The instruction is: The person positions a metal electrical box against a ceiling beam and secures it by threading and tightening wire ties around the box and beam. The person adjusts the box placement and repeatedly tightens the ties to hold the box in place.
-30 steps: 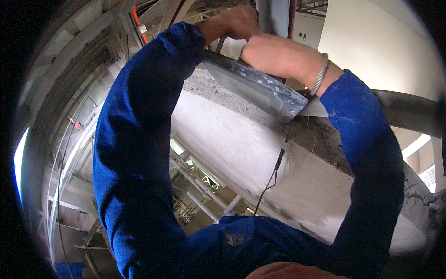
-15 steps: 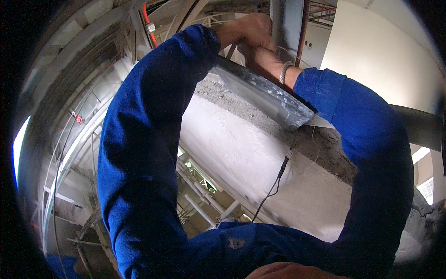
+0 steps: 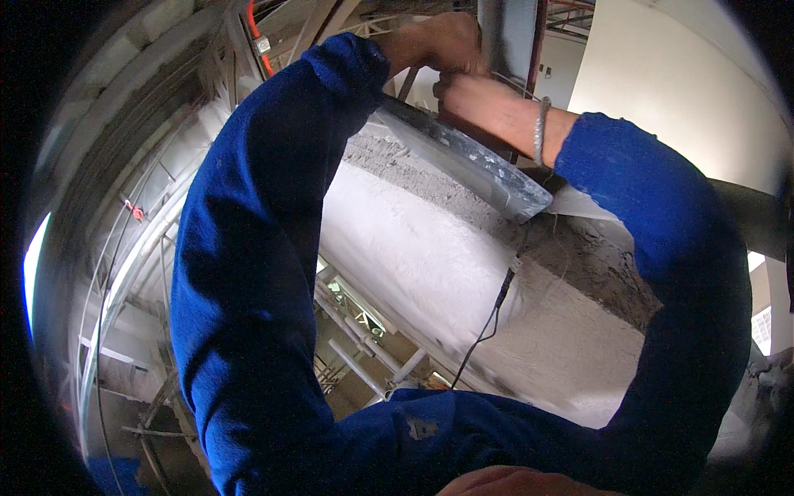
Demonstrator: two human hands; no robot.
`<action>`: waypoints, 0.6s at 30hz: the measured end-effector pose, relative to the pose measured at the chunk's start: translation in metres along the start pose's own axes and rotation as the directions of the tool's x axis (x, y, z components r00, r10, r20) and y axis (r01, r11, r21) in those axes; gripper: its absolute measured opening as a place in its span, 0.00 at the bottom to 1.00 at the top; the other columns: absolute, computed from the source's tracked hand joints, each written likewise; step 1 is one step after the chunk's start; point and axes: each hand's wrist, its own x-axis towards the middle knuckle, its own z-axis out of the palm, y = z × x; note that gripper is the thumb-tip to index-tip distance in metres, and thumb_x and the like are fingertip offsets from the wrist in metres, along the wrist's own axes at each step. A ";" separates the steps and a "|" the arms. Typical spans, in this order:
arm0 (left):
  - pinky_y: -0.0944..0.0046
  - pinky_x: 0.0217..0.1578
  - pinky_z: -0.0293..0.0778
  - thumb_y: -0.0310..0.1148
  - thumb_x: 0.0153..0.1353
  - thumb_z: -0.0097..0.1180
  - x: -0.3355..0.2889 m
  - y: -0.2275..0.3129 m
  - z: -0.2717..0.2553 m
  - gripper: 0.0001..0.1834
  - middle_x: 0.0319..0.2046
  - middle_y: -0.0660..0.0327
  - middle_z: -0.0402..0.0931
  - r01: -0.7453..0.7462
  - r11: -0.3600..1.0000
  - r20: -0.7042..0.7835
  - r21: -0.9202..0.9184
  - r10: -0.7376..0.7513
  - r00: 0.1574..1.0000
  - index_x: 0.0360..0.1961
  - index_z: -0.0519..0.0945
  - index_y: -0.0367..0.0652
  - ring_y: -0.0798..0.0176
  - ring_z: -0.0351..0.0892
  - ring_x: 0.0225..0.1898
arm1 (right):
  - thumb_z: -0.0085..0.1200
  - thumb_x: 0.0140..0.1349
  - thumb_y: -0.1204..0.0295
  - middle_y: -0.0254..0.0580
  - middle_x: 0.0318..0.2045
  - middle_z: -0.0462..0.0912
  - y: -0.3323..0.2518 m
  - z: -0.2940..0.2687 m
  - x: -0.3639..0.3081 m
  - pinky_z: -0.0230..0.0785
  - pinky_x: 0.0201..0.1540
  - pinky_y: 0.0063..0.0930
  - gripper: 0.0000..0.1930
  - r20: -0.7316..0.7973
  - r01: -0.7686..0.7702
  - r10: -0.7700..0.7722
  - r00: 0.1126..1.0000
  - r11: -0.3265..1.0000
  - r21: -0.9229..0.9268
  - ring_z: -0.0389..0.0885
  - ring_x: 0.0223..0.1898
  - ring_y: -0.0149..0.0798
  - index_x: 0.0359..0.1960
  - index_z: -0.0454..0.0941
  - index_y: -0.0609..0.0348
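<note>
Blue sleeves (image 3: 248, 207) bend up high, perhaps because the thin wire (image 3: 514, 85) sits by the grey post (image 3: 506, 41). The left hand (image 3: 451, 41) and right hand (image 3: 480, 96) meet there; whether their fingers pinch the wire, nobody can tell. Below, a long grey panel (image 3: 475, 157) slants over the white beam's (image 3: 413, 231) rough upper edge.

Wearing a blue long-sleeved top (image 3: 246, 281).
Creased along both sleeves (image 3: 691, 248), bunched at the left cuff (image 3: 347, 59); marked small and pale on the chest (image 3: 423, 427); ringed at the right wrist (image 3: 557, 137) by a grey twisted bracelet (image 3: 540, 132).
</note>
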 end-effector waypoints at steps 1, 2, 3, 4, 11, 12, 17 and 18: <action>0.53 0.35 0.78 0.52 0.40 0.64 0.001 0.000 -0.001 0.28 0.28 0.40 0.80 -0.004 1.000 0.027 -0.015 0.005 1.000 0.25 0.84 0.31 0.45 0.83 0.31 | 0.50 0.59 0.72 0.51 0.39 0.79 0.002 -0.006 -0.009 0.71 0.51 0.33 0.12 0.009 0.117 -0.117 0.993 0.989 -0.092 0.76 0.47 0.49 0.41 0.79 0.64; 0.52 0.35 0.77 0.52 0.40 0.64 0.002 0.000 0.000 0.27 0.28 0.40 0.80 -0.019 0.999 0.031 -0.029 0.020 0.999 0.25 0.84 0.32 0.44 0.83 0.31 | 0.52 0.52 0.75 0.49 0.38 0.77 0.002 -0.013 -0.017 0.72 0.50 0.30 0.08 -0.060 0.147 -0.151 0.987 0.987 -0.069 0.76 0.45 0.44 0.33 0.80 0.64; 0.52 0.35 0.77 0.50 0.39 0.64 0.004 -0.001 0.000 0.26 0.28 0.39 0.80 -0.018 1.000 0.043 0.006 0.018 0.999 0.25 0.84 0.32 0.44 0.83 0.31 | 0.52 0.52 0.72 0.47 0.34 0.78 0.002 -0.021 -0.025 0.72 0.49 0.32 0.08 -0.089 0.237 -0.250 0.964 0.962 -0.134 0.76 0.44 0.44 0.31 0.81 0.62; 0.52 0.34 0.77 0.49 0.39 0.65 0.007 -0.003 0.002 0.25 0.27 0.39 0.80 -0.027 0.999 0.027 0.044 0.026 0.999 0.24 0.84 0.32 0.43 0.82 0.31 | 0.53 0.52 0.70 0.45 0.31 0.80 0.003 -0.031 -0.034 0.73 0.49 0.33 0.08 -0.084 0.302 -0.323 0.943 0.933 -0.195 0.77 0.44 0.44 0.29 0.82 0.60; 0.55 0.30 0.76 0.42 0.35 0.68 0.021 -0.024 0.025 0.20 0.24 0.44 0.81 -0.171 0.970 -0.104 -0.175 0.155 0.982 0.24 0.84 0.34 0.47 0.81 0.26 | 0.47 0.68 0.62 0.38 0.22 0.79 -0.006 -0.108 -0.059 0.73 0.32 0.33 0.14 -0.252 0.182 -0.116 0.961 0.949 0.257 0.79 0.28 0.39 0.32 0.82 0.54; 0.57 0.29 0.76 0.41 0.37 0.69 0.020 -0.027 0.025 0.21 0.23 0.49 0.81 0.050 0.935 0.092 -0.352 -0.018 0.996 0.28 0.84 0.34 0.54 0.82 0.25 | 0.47 0.69 0.65 0.34 0.20 0.76 -0.007 -0.121 -0.065 0.71 0.29 0.30 0.13 -0.306 0.112 0.011 0.952 0.918 0.381 0.75 0.24 0.34 0.30 0.80 0.55; 0.59 0.30 0.73 0.36 0.41 0.68 0.012 -0.023 0.021 0.16 0.22 0.54 0.79 -0.097 0.946 -0.045 -0.309 0.087 0.995 0.28 0.82 0.35 0.60 0.76 0.24 | 0.47 0.67 0.54 0.47 0.29 0.82 0.009 -0.190 -0.086 0.73 0.44 0.43 0.22 0.015 -0.353 0.353 0.936 0.936 -0.012 0.81 0.34 0.48 0.36 0.81 0.63; 0.60 0.35 0.74 0.36 0.42 0.68 0.012 -0.022 0.019 0.19 0.28 0.52 0.81 -0.033 0.964 0.009 -0.263 0.037 0.999 0.34 0.82 0.35 0.58 0.79 0.29 | 0.46 0.67 0.51 0.48 0.29 0.81 0.013 -0.196 -0.092 0.73 0.44 0.45 0.24 0.046 -0.307 0.322 0.946 0.929 -0.208 0.80 0.34 0.50 0.35 0.81 0.63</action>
